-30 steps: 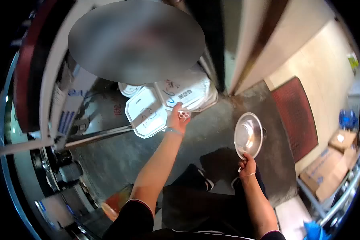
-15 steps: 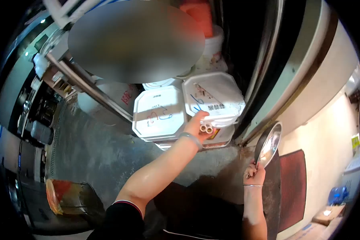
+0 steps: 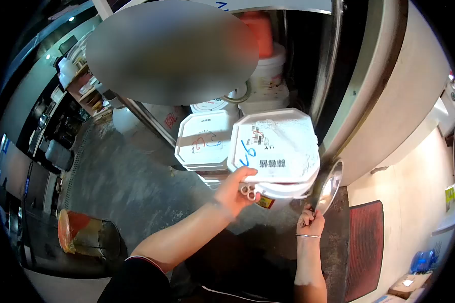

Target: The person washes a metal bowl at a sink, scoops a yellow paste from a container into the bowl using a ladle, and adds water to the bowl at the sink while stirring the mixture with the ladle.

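Note:
My left hand [image 3: 237, 192] is closed at the near left edge of a white lidded bucket [image 3: 288, 151], with the thumb on the lid. Two pale, round tube ends [image 3: 248, 191] show at its fingers; whether they belong to the bucket's handle I cannot tell. Blue marks and dark print cover the octagonal lid. Beside it on the left stands another white bucket [image 3: 205, 139] with red and blue writing. In my right hand [image 3: 311, 220] is a shiny metal bowl [image 3: 330, 188], pinched at its rim and tilted on edge.
Behind the buckets are more white tubs [image 3: 265, 91] and a red container [image 3: 258, 33]. A metal door frame [image 3: 324, 65] rises at the right. On the floor are a red mat [image 3: 366, 252] and a bag-lined bin [image 3: 86, 235]. A blurred oval hides the upper middle.
The right-hand white bucket has come nearer to me with my left hand, away from the stack behind. My right hand and the bowl have shifted slightly left in view.

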{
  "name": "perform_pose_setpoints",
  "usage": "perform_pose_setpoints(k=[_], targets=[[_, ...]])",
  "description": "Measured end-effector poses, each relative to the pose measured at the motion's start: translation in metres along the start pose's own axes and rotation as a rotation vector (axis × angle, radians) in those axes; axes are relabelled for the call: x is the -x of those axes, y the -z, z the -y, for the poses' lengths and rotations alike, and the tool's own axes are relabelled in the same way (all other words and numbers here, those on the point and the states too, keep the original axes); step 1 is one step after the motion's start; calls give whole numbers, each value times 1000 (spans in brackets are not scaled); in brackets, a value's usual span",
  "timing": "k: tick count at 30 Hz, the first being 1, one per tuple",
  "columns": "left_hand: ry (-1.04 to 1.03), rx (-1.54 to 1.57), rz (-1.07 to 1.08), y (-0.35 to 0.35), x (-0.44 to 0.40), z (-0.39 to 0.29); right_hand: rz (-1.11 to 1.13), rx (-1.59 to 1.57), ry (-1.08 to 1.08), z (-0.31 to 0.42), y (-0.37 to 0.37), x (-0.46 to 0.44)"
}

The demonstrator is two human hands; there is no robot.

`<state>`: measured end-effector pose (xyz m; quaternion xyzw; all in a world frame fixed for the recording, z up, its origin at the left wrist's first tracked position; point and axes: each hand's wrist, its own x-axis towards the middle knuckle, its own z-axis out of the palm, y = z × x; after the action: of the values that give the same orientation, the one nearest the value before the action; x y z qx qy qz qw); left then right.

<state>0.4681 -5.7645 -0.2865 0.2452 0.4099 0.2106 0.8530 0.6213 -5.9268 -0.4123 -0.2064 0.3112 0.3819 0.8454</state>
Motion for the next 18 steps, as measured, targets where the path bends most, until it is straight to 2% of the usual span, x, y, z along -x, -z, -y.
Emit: perform_pose_setpoints(k=[5, 7, 10, 13, 14, 16, 18], targets=[[-93, 48, 93, 4, 81, -21, 75, 74, -50, 10, 14, -11], [-216, 47, -27, 0, 112, -35, -17, 137, -27, 5, -8, 9], [-412, 58, -29, 16, 135, -67, -4, 53, -11, 6, 21, -23], [-544, -9, -61, 28, 132, -105, 82, 49, -150, 11, 17, -20], [-553, -53, -110, 29, 125, -115, 20, 9, -78, 8, 4, -9], [-568, -145, -204, 33, 106, -134, 40, 10, -55, 7, 4, -9], [-542, -112, -162, 59, 78, -151, 29, 3, -8, 6, 3, -8]])
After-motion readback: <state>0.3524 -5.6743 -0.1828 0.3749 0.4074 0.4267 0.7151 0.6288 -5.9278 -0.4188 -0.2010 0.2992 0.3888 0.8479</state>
